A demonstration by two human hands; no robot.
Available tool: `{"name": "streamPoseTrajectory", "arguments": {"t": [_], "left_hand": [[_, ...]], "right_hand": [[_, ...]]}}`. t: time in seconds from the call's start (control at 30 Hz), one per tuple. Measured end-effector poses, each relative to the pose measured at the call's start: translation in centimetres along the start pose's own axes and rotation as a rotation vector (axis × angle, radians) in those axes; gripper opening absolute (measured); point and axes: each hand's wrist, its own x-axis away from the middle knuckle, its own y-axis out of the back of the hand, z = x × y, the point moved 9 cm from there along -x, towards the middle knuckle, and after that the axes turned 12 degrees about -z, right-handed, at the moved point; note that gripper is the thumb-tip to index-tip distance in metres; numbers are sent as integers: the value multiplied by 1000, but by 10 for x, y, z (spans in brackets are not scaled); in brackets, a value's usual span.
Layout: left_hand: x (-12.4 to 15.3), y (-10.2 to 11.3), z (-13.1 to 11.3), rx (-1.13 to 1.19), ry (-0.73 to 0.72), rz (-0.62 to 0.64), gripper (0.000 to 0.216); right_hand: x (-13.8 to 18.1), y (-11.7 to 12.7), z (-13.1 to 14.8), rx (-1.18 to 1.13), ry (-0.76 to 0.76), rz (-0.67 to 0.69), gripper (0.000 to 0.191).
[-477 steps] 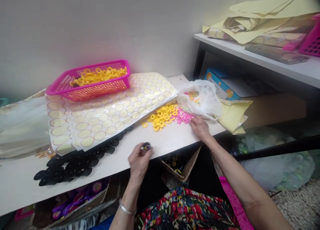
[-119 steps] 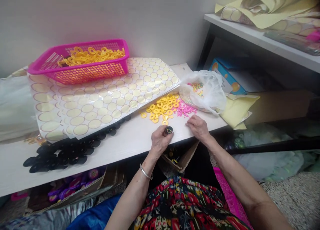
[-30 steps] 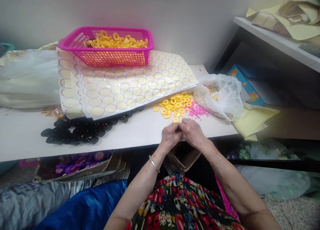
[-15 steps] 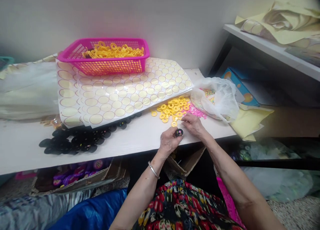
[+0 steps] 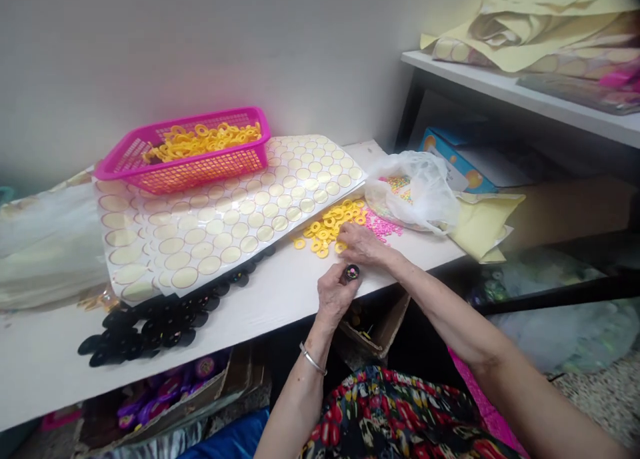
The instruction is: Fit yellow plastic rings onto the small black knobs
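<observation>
My left hand [image 5: 336, 291] is closed around a small black round piece [image 5: 352, 272] held upright, with pink bits showing on its dark top face. My right hand [image 5: 361, 243] reaches over the near edge of a loose pile of yellow rings [image 5: 327, 224]. Its fingers are bent and drawn together there, touching the pile; a single yellow ring [image 5: 341, 247] lies right at them. What the fingertips hold, if anything, is hidden. Small pink beads [image 5: 384, 226] are scattered just beyond my right hand, beside the rings.
A pink basket [image 5: 195, 172] of yellow rings stands on sheets of round stickers [image 5: 240, 229]. Black round pieces [image 5: 155, 322] lie along the table's front left. To the right are a plastic bag of beads [image 5: 425, 196], a yellow packet [image 5: 485, 229] and a shelf [image 5: 520, 89]. Cardboard boxes [image 5: 240, 376] sit below.
My right hand has shifted left and forward from beside the pile onto the yellow rings. My left hand keeps hold of the black piece. The camera view has turned and tilted slightly.
</observation>
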Motion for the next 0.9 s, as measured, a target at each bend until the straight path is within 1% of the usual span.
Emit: {"name": "streamPoseTrajectory", "arguments": {"t": [0.03, 0.1, 0.17, 0.23, 0.27, 0.33, 0.37, 0.4, 0.47, 0.53, 0.57, 0.63, 0.7, 0.73, 0.8, 0.9], "left_hand": [[-1, -1, 1, -8, 2, 0, 24], [-2, 0, 4, -4, -1, -3, 29], [-4, 2, 1, 50, -32, -9, 42], [-5, 9, -6, 144, -72, -31, 51], [-5, 14, -10, 195, -79, -56, 50], [-3, 26, -19, 278, -55, -111, 40], [-1, 29, -25, 310, -29, -113, 34], [3, 29, -31, 333, 1, -81, 28], [15, 21, -43, 340, 66, 69, 21], [30, 13, -50, 324, 155, 222, 19], [36, 10, -49, 326, 226, 268, 18], [45, 8, -40, 374, 411, 286, 20], [51, 8, -28, 448, 592, 254, 22], [52, 7, -22, 483, 663, 241, 24], [53, 3, -15, 554, 763, 235, 25], [52, -3, -11, 662, 867, 244, 27]], "right_hand": [[2, 13, -1, -73, -33, -93, 15], [12, 38, -7, -284, -153, -259, 19], [31, 49, -18, -592, -349, -331, 21], [55, 41, -22, -985, -578, -300, 23], [67, 34, -19, -1189, -677, -255, 24], [89, 18, -3, -1536, -805, -133, 28], [99, 12, 8, -1653, -833, -67, 29], [107, 7, 18, -1733, -848, -13, 29], [122, 0, 34, -1816, -865, 50, 29], [133, -7, 45, -1836, -890, 75, 31], [138, -10, 47, -1817, -914, 71, 33], [145, -14, 44, -1693, -970, 4, 35], [145, -8, 35, -1480, -959, -127, 33], [143, -1, 32, -1360, -909, -193, 31], [133, 18, 34, -1105, -739, -269, 24], [118, 39, 47, -706, -464, -286, 8]]}}
